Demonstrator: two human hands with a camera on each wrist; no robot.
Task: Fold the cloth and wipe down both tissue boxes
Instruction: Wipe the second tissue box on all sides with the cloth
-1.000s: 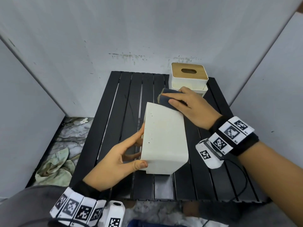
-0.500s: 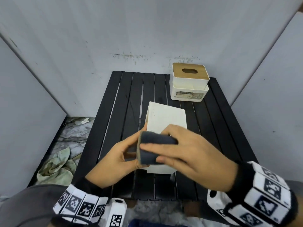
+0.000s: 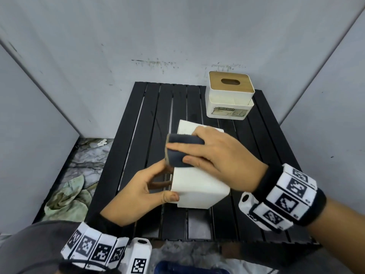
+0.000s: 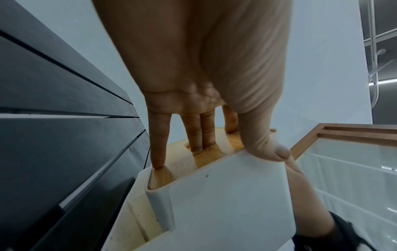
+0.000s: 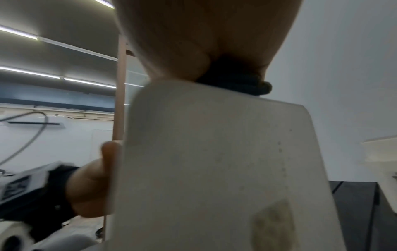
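Observation:
A white tissue box [image 3: 199,186] lies on its side in the middle of the black slatted table [image 3: 142,125]. My left hand [image 3: 158,184] grips its near left end, thumb on the white top face [image 4: 225,203], fingers against the wooden lid [image 4: 206,156]. My right hand [image 3: 199,155] holds a folded dark blue cloth [image 3: 181,153] between thumb and fingers and presses it on the box's upper left edge. In the right wrist view the cloth [image 5: 236,81] sits at the far end of the white face [image 5: 214,169]. The second tissue box [image 3: 229,95], with a wooden lid, stands at the back right.
Grey panels wall in the table at the back and on both sides. A crumpled greenish rag [image 3: 67,200] lies on the marbled floor to the left. A blue object [image 3: 187,268] shows below the table's near edge.
My right hand swept the cloth from the box's far end to its near end, then back up to the upper left edge. The left hand kept its grip.

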